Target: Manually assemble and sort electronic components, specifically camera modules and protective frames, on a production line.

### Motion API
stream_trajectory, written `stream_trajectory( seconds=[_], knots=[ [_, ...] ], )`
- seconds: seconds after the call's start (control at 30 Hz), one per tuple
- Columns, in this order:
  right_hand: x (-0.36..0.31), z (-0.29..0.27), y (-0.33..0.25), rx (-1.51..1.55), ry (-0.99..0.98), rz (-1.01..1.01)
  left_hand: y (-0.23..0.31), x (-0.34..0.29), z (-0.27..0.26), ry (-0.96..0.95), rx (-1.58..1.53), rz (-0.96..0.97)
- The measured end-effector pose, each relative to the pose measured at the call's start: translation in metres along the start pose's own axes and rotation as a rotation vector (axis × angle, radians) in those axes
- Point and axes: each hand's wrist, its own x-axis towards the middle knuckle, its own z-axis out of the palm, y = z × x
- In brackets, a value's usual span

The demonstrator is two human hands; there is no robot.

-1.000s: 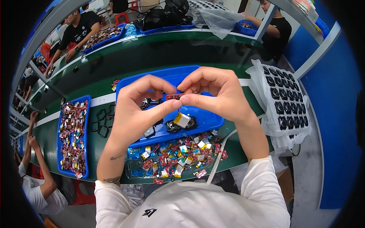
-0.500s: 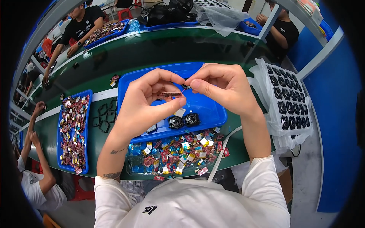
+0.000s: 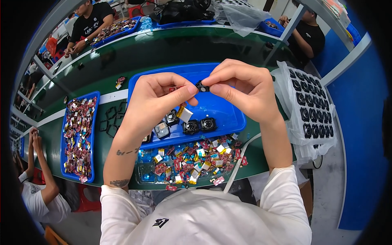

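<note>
Above the big blue tray (image 3: 222,107), both hands meet at chest height. My left hand (image 3: 153,100) is closed, pinching a small red circuit board (image 3: 175,87) between thumb and fingers. A white flat battery with a yellow edge (image 3: 185,114) shows just below it; whether it hangs from the board or lies in the tray, I cannot tell. My right hand (image 3: 245,87) pinches a small black casing (image 3: 202,87) close beside the board. In the tray below are black watch-like cases (image 3: 207,124) and a case with a pale grey face (image 3: 161,130).
A clear plastic tray heaped with red boards and batteries (image 3: 196,165) sits nearest me. To the left are a narrow blue tray of similar parts (image 3: 78,139) and black frames (image 3: 111,130). On the right stands a stacked tray of black cases (image 3: 310,104). Co-workers sit left and across.
The black casing has turned and shows more plainly in my right fingers. My left thumb has moved up over the board. The white battery now shows lower, over the tray.
</note>
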Motion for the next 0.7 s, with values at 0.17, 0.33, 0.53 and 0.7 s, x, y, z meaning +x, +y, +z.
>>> stream_trajectory(
  seconds=[0.17,0.33,0.53,0.7],
  knots=[
    [-0.0025,0.0057,-0.0008,0.143,-0.011,0.095,-0.0009,0.0005,0.0027,-0.005,0.012,0.012],
    [-0.0022,0.0061,-0.0002,0.107,0.02,0.096,0.0006,-0.0002,0.003,0.009,0.024,0.045],
    [-0.0041,-0.0004,-0.003,0.01,0.032,0.255,-0.0022,0.0,0.0033,0.049,0.078,0.092],
    [-0.0051,0.0014,0.0047,0.188,-0.037,0.213,-0.0018,0.0003,0.0079,0.025,0.035,0.105]
  ],
)
